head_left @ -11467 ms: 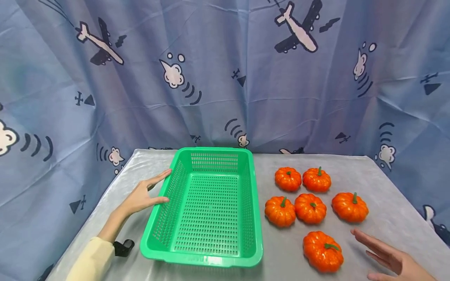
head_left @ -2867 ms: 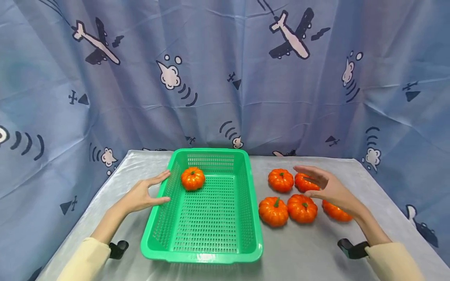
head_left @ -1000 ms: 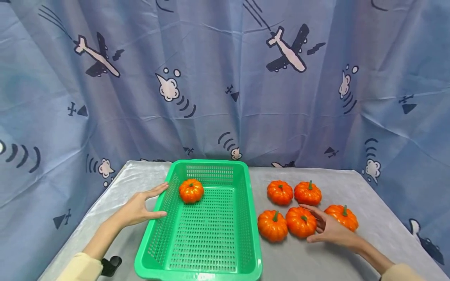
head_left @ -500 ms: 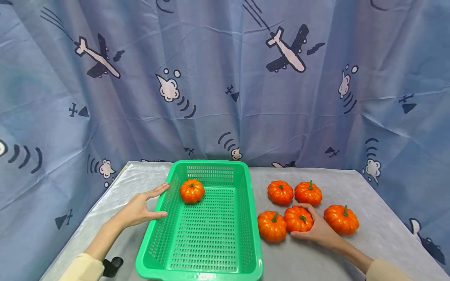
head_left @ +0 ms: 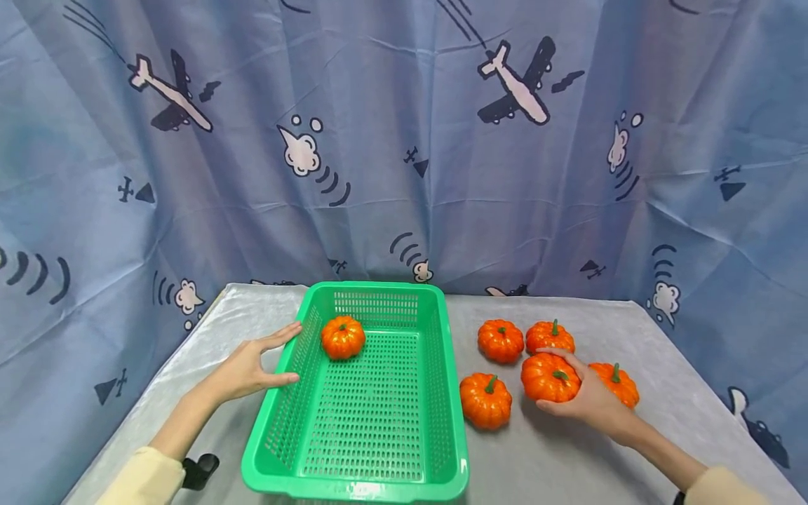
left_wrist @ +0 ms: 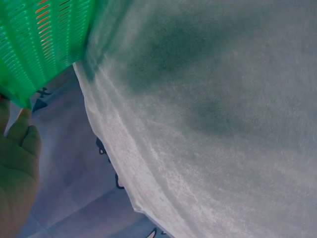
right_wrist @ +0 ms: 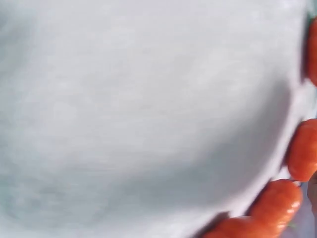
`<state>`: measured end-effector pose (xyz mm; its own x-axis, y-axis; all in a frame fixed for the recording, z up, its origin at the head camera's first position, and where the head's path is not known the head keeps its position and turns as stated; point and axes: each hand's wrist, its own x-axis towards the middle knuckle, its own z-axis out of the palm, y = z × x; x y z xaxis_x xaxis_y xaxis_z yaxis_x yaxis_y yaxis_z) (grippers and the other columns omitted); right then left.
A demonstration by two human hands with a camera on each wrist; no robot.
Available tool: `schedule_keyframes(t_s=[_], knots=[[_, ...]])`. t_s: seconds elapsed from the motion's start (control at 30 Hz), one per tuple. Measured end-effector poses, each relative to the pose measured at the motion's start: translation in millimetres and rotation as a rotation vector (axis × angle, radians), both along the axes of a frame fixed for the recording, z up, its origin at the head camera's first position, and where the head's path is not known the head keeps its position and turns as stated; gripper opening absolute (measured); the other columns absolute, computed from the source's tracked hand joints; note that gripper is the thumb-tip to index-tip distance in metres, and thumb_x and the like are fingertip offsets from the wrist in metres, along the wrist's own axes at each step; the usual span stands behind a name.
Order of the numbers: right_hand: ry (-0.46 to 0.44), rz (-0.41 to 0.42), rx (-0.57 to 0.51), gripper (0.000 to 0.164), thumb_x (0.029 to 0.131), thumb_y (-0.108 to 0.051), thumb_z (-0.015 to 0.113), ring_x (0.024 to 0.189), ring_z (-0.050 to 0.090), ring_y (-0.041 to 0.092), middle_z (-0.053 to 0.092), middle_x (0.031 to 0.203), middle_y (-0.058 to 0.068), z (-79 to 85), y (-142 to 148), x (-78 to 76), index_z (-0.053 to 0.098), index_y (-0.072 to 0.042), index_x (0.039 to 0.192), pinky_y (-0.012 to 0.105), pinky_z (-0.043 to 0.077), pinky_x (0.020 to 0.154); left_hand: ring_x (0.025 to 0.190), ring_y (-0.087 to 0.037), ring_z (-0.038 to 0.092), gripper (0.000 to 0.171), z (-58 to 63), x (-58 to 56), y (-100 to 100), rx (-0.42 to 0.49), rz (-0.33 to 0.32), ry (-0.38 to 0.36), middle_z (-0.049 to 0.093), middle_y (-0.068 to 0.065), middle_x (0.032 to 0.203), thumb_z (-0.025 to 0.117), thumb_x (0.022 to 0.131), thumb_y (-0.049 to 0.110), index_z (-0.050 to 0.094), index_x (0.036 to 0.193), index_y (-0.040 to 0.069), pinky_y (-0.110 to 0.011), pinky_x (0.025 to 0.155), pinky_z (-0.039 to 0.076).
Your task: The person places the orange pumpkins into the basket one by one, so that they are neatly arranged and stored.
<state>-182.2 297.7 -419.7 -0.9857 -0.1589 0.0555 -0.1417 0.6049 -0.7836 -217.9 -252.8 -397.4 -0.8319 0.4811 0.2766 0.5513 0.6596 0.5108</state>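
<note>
My right hand [head_left: 596,398] grips a small orange pumpkin [head_left: 548,379] with a green stem, thumb at the near side and fingers over the far side. A shadow shows on the cloth below that pumpkin. My left hand [head_left: 249,368], thumb and fingers spread apart, touches the left rim of the green plastic basket [head_left: 355,489]. One pumpkin [head_left: 343,337] sits in the basket's far left corner. In the left wrist view the fingertips [left_wrist: 22,119] meet the rim of the basket [left_wrist: 44,54]. The right wrist view shows only a sliver of the right hand.
Right of the basket stand a near pumpkin [head_left: 485,401] and two far ones, a left pumpkin [head_left: 501,341] and a right pumpkin [head_left: 550,337]. Another pumpkin [head_left: 621,386] is partly behind the right hand. A grey cloth [head_left: 505,470] covers the table; a blue patterned curtain [head_left: 379,140] hangs behind.
The right hand has come down to the middle pumpkin, gripped it and raised it slightly, shifting it right, away from its neighbour. Earlier, another pumpkin came into the basket. The left hand stays at the rim.
</note>
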Motion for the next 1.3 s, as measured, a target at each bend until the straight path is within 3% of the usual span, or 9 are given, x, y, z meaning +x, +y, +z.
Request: schedule_keyframes(t_s=[0.33,0.7,0.9,1.1,1.3], knots=[[-0.014,0.113,-0.142,0.080,0.075,-0.016,0.082,0.103,0.051,0.033,0.044,0.131,0.019,38.6,-43.8,-4.0,0.038,-0.017,0.142,0.037,0.052,0.075,0.129,-0.042,0.041,0.078,-3.5,5.8,-3.7,0.024,0.005,-0.007,0.039,-0.016,0.148,0.078,0.080,0.034,0.044,0.143,0.004,-0.061,0.096,0.041],[0.011,0.275,-0.304,0.077,0.075,-0.010,0.081,0.103,0.053,0.034,0.047,0.129,0.016,74.3,-108.4,-7.2,0.040,-0.017,0.140,0.039,0.055,0.077,0.128,-0.041,0.043,0.077,-3.9,3.6,-4.4,0.019,0.011,-0.002,0.039,-0.014,0.149,0.077,0.080,0.035,0.045,0.144,0.005,-0.059,0.096,0.042],[-0.005,0.350,-0.381,0.077,0.074,-0.006,0.080,0.106,0.052,0.036,0.047,0.130,0.012,83.5,-137.1,-12.9,0.041,-0.020,0.140,0.042,0.056,0.079,0.128,-0.041,0.043,0.077,-2.0,1.7,-3.3,0.015,0.014,-0.006,0.039,-0.013,0.149,0.077,0.081,0.034,0.044,0.144,0.006,-0.059,0.097,0.042],[0.022,0.435,-0.464,0.078,0.072,-0.002,0.080,0.108,0.050,0.035,0.047,0.131,0.010,86.8,-166.9,-22.6,0.043,-0.016,0.139,0.043,0.057,0.077,0.129,-0.040,0.042,0.078,-1.0,-0.5,-3.1,0.010,0.018,-0.028,0.038,-0.011,0.150,0.077,0.081,0.037,0.043,0.145,0.008,-0.059,0.098,0.041],[0.013,0.490,-0.491,0.076,0.071,0.000,0.081,0.110,0.050,0.034,0.048,0.132,0.008,89.0,-194.0,-32.7,0.047,-0.019,0.135,0.043,0.056,0.079,0.131,-0.040,0.040,0.079,-1.0,-2.7,-1.8,0.005,0.015,-0.027,0.038,-0.010,0.150,0.077,0.081,0.038,0.043,0.145,0.008,-0.058,0.099,0.040]])
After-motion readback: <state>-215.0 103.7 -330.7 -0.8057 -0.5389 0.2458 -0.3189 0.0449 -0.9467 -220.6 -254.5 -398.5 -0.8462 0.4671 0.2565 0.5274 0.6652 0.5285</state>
